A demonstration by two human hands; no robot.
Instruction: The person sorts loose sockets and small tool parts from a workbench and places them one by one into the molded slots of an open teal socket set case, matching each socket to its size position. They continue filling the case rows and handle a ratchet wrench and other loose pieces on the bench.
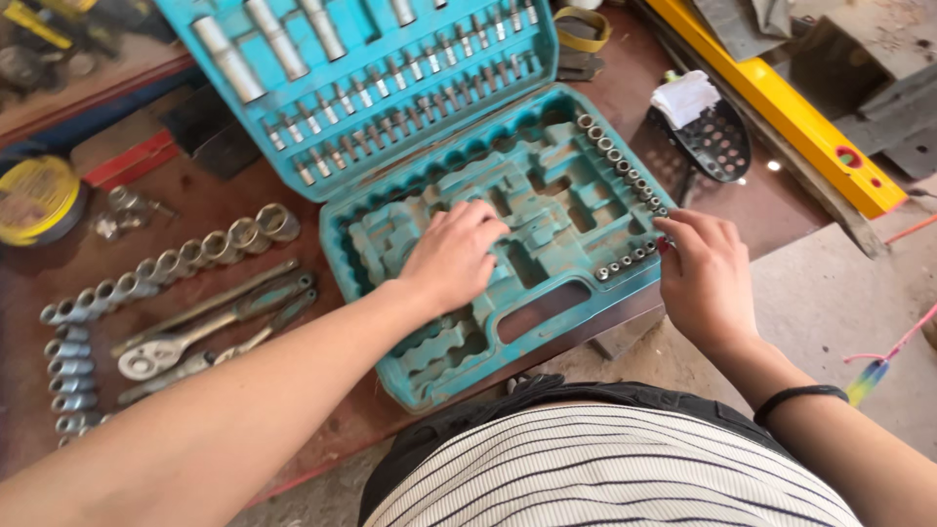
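Note:
An open teal tool case [547, 312] lies on a reddish-brown bench, its lid [371, 88] filled with sockets and bits. My left hand [451, 256] rests palm down on the moulded tray in the middle of the case, fingers curled into a recess. My right hand [705, 273] is at the case's right edge, fingertips pinched by a row of small sockets [625, 166] along the rim; whether it holds one I cannot tell. The lower tray is mostly bare slots.
Left of the case lie a line of larger sockets [185, 259], a ratchet wrench [210, 327] and extension bars. A yellow tape roll [37, 200] sits far left. A yellow spirit level [791, 107] and a black perforated scoop [712, 141] lie to the right.

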